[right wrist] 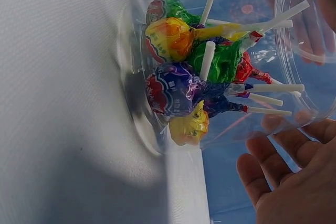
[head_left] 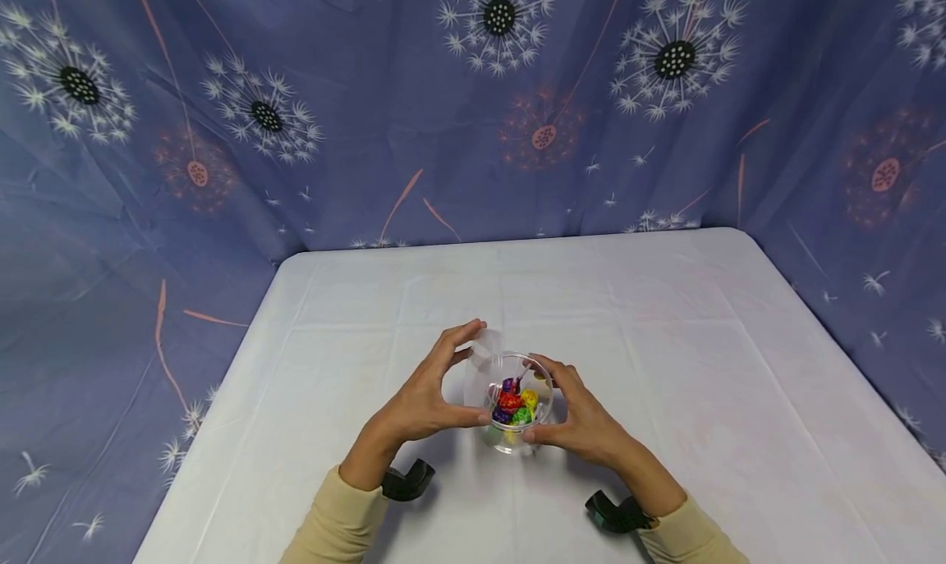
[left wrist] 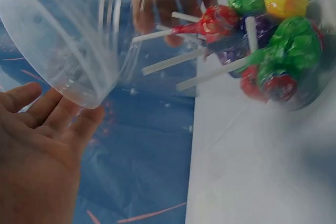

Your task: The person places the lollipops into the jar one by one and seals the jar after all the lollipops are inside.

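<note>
A clear plastic jar stands on the white table with several wrapped lollipops inside. Their wrappers are red, yellow, green and purple, and in the right wrist view the white sticks point toward the jar's mouth. My right hand grips the jar near its rim, thumb on the near side and fingers round the far side. With thumb and fingers spread, my left hand holds a translucent lid by its edge. The lid is tilted at the left of the jar's open mouth.
The white cloth-covered table reaches to a blue dandelion-patterned curtain at the back and sides. A black strap mount sits at my left wrist, and another black mount at my right.
</note>
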{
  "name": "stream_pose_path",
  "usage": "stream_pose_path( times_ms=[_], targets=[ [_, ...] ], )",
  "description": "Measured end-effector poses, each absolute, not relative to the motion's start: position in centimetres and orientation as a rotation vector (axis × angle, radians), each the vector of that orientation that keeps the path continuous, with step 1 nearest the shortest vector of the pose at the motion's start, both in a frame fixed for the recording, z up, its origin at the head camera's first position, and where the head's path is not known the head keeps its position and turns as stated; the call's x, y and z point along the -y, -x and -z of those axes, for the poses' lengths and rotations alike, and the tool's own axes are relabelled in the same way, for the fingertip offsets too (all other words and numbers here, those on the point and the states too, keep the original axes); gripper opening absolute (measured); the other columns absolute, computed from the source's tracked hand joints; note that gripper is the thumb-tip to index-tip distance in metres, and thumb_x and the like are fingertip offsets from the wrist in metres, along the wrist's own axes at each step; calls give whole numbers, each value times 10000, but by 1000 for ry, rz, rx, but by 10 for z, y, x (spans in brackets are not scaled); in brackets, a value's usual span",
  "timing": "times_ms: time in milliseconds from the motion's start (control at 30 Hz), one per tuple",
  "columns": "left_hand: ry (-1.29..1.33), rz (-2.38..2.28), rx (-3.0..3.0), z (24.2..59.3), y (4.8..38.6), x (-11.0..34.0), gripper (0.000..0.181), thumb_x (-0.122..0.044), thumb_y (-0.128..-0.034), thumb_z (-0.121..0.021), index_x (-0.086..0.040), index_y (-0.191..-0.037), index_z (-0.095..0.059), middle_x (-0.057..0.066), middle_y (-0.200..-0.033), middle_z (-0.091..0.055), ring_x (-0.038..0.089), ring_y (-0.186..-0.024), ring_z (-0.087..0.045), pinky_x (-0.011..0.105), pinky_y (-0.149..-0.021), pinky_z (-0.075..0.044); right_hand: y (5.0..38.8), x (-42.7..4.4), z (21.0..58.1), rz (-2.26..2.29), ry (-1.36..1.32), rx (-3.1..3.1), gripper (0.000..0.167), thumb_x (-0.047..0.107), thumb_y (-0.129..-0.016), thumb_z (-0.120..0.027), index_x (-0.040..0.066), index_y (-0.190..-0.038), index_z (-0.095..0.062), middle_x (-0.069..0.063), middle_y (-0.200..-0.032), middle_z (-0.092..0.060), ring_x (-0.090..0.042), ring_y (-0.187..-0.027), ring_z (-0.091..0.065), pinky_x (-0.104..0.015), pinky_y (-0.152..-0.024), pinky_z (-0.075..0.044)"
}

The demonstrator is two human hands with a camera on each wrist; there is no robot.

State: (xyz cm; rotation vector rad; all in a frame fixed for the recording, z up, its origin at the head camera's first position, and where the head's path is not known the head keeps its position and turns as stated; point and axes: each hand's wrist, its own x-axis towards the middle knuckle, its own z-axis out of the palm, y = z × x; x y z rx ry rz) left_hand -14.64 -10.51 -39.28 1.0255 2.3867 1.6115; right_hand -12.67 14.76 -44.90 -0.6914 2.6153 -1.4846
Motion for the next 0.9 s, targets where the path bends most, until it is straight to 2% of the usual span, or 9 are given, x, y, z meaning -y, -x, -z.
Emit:
stream_pose_path(
  times_ms=[133,267,433,567,900],
  targets=[
    [-997,-1626,-2406,400,147,99,1028,-169,-677,-855,-213,-1486,-223,-10,-1512,-308,181,-1406,-302,414,-1135,-292,126,-147,448,1500,699,-2605,926,322,-705,-826,266,-1459,-291,-134,-1344,-431,-323,-1222,-421,-589,-970,-369],
    [-998,-1616,-2441,409,146,94,1055,-200,-664,-865,-225,-1490,-209,13,-1496,-338,223,-1389,-338,423,-1132,-296,126,-147,448,1494,706,-2612,937,312,-702,-829,269,-1461,-283,-114,-1328,-440,-340,-1210,-433,-582,-965,-372],
    [-1015,-1594,-2487,413,144,89,1090,-215,-639,-879,-262,-1493,-204,3,-1488,-341,233,-1332,-401,431,-1066,-380,126,-148,449,1501,720,-2616,950,290,-695,-835,270,-1463,-278,-133,-1334,-450,-333,-1201,-437,-583,-955,-378],
    [-1073,-1558,-2511,413,145,85,1115,-222,-623,-889,-261,-1497,-198,6,-1488,-328,214,-1311,-404,423,-1038,-408,126,-148,449,1511,727,-2596,945,308,-701,-829,263,-1465,-274,-143,-1322,-448,-338,-1196,-432,-603,-938,-386],
    [-1192,-1475,-2597,412,144,80,1125,-248,-587,-904,-149,-1486,-234,60,-1477,-334,251,-1322,-393,445,-1054,-394,127,-148,450,1532,716,-2577,933,317,-697,-830,257,-1457,-293,-138,-1308,-445,-298,-1180,-415,-555,-924,-401]
  ],
)
